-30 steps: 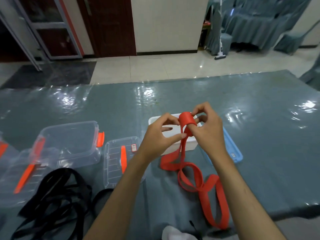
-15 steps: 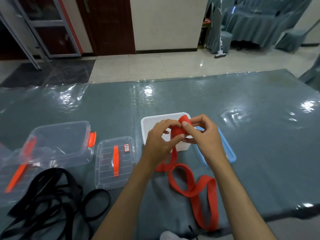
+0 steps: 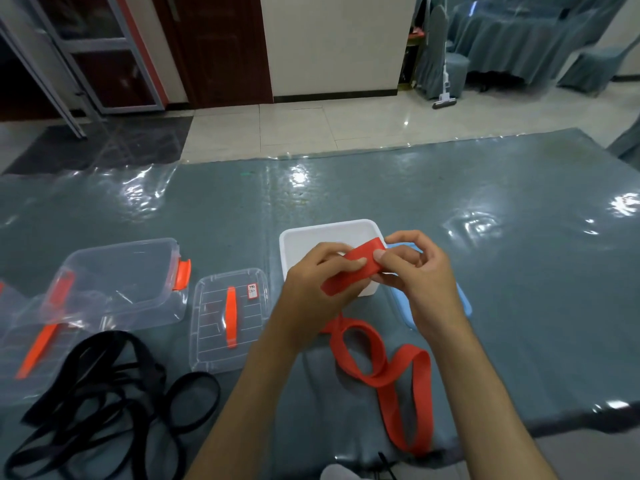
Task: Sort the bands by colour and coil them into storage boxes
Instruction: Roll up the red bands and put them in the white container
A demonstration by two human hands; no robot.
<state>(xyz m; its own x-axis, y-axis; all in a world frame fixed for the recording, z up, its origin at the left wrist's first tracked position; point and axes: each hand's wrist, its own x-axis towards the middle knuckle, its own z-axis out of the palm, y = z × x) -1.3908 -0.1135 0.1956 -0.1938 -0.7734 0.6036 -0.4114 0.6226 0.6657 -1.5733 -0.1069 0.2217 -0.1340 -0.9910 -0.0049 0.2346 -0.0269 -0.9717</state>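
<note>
A red band (image 3: 360, 268) is held flat between both hands above the white box (image 3: 298, 244). My left hand (image 3: 318, 285) pinches it from the left, thumb on top. My right hand (image 3: 420, 271) pinches its right end. The band's long tail (image 3: 405, 375) trails down in loops over the table to the near edge. A blue lid (image 3: 465, 306) lies under my right hand, beside the white box. Black bands (image 3: 104, 386) lie tangled at the near left.
A clear box with orange latches (image 3: 138, 271) stands at the left, and its clear lid with an orange handle (image 3: 230, 317) lies beside it. Another clear lid (image 3: 31, 344) sits at the far left. The table wears a glossy blue-grey cover (image 3: 485, 220).
The small coil I held upright over the box is now a flattened stretch of band between my hands. The hands have dropped a little toward me.
</note>
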